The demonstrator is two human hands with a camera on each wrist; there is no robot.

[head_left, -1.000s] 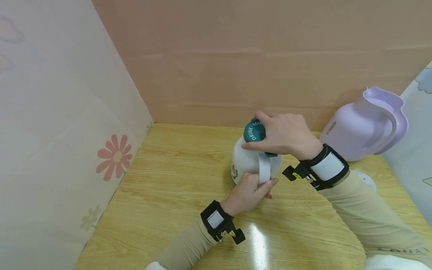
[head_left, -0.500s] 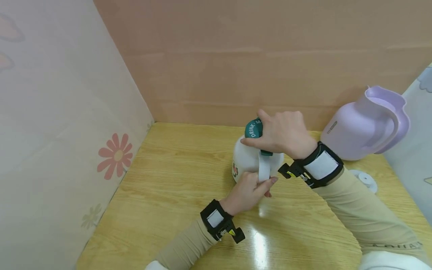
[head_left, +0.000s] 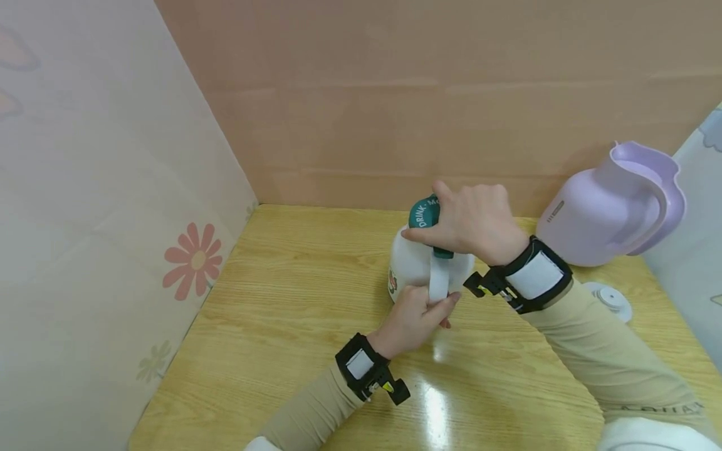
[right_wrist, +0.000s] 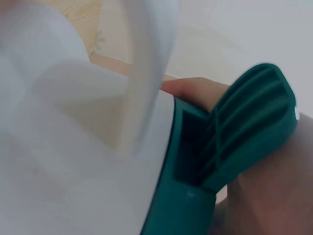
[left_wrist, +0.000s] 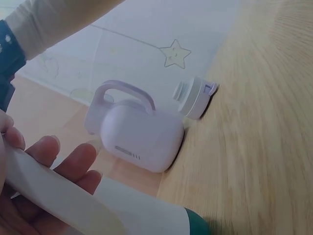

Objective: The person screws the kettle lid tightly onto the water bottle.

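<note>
A white jug (head_left: 414, 266) with a green screw cap (head_left: 424, 214) stands upright on the wooden worktop (head_left: 293, 300), toward the back and a little right of the middle, near the brown rear wall (head_left: 395, 94). The right hand (head_left: 470, 222) comes over the top of it, fingers and thumb curled round the cap and gripping it; the right wrist view shows the ribbed green cap (right_wrist: 244, 132) pressed into the hand, with the jug's white shoulder (right_wrist: 63, 147) below it. The left hand (head_left: 414, 316) grasps the jug's white strap handle (head_left: 440, 282) from the near side, thumb across the handle and fingers wrapped behind; the left wrist view shows those fingers (left_wrist: 58, 159) curled round the white band (left_wrist: 54, 196). Both forearms wear beige sleeves and black wrist bands. To the right of the jug, near but apart from it, a lilac kettle (head_left: 609, 207) with a looped handle stands by the right wall. A small white round lid (head_left: 609, 300) lies on the worktop just in front of the kettle. The left wall (head_left: 113, 207) bears a printed pink flower (head_left: 192, 263).
</note>
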